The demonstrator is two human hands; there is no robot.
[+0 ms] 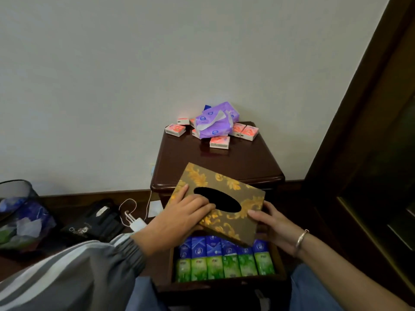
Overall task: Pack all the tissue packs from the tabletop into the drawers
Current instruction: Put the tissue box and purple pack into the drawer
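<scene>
The left hand [179,217] and right hand [272,223] are both gripping a tilted gold-patterned tissue box [215,179] over the open drawer [224,283], where blue tissue packs [213,245] and green tissue packs [214,267] are lying in rows, while pink tissue packs [219,142] and a purple soft pack [213,125] are sitting on the nightstand top [242,162].
</scene>
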